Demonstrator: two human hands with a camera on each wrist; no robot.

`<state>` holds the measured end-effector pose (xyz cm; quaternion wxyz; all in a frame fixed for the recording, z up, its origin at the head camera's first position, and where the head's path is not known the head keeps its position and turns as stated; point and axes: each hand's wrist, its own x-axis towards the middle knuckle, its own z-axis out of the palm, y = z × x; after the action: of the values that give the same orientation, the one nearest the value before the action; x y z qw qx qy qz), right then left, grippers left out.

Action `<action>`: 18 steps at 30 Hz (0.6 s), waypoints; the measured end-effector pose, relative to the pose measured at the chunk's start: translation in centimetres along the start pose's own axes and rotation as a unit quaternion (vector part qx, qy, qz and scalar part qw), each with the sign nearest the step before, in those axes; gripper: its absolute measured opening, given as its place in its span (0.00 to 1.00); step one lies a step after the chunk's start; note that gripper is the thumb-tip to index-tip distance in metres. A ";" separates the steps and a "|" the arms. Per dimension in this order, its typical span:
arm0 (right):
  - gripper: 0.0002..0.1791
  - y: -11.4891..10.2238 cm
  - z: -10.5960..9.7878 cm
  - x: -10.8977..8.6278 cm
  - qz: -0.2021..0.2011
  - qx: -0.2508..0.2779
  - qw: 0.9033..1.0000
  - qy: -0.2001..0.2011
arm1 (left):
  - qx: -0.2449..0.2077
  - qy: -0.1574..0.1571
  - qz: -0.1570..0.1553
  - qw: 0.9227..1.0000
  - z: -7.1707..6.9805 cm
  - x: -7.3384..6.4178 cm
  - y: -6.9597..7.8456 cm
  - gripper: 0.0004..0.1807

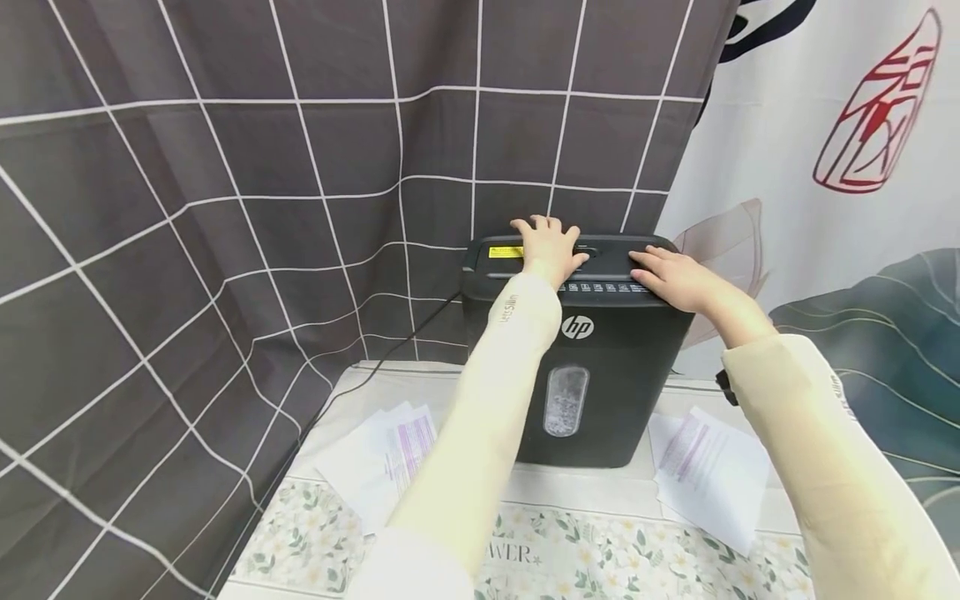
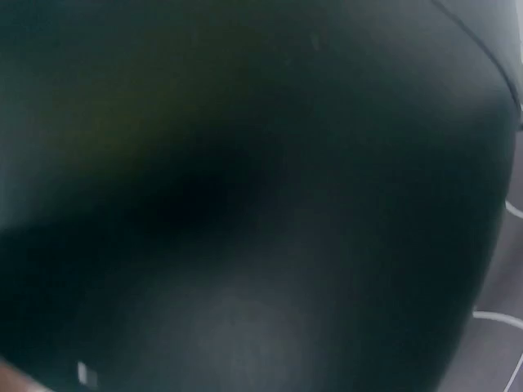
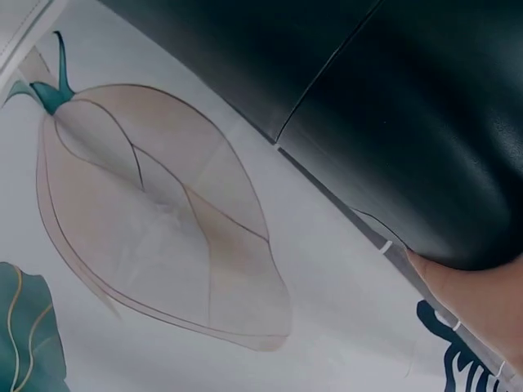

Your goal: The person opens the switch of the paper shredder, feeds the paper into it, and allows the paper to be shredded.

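A black HP paper shredder [image 1: 615, 383] stands upright against the curtain, with paper bits showing through its clear front window [image 1: 566, 402]. My left hand [image 1: 548, 252] is over the middle of its top, palm down and fingers spread, beside a yellow label [image 1: 505, 252]. At the top's right end rests my right hand [image 1: 678, 279], its fingers extended over the lid. The left wrist view is filled by the dark shredder body [image 2: 343, 204], blurred and close. In the right wrist view, part of my right hand [image 3: 482, 302] touches the shredder's edge [image 3: 392, 180].
Printed sheets [image 1: 367, 475] lie left of the shredder, and more sheets [image 1: 712, 475] lie to its right. A black cord [image 1: 382, 360] runs from the shredder down the left side. Behind hangs a grey checked curtain [image 1: 337, 233]; a floral cloth [image 1: 570, 542] covers the front.
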<state>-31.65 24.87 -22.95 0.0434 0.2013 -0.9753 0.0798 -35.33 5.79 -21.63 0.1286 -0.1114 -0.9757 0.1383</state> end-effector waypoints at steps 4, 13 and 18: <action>0.28 -0.4 0.1 0.3 -0.006 -0.004 1.000 0.006 | -0.065 -0.050 -0.039 0.996 0.5 0.0 -0.1 0.35; 0.29 0.1 -0.3 0.2 -0.002 -0.004 1.000 0.013 | -0.219 -0.072 -0.128 0.965 1.0 0.2 0.8 0.45; 0.29 0.1 0.0 -0.1 0.002 0.003 1.000 0.009 | -0.203 -0.070 -0.151 0.965 1.3 0.4 1.1 0.39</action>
<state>-31.61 25.01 -22.95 0.0513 0.1988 -0.9750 0.0849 -35.92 6.60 -23.06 0.0543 0.0233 -0.9953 -0.0767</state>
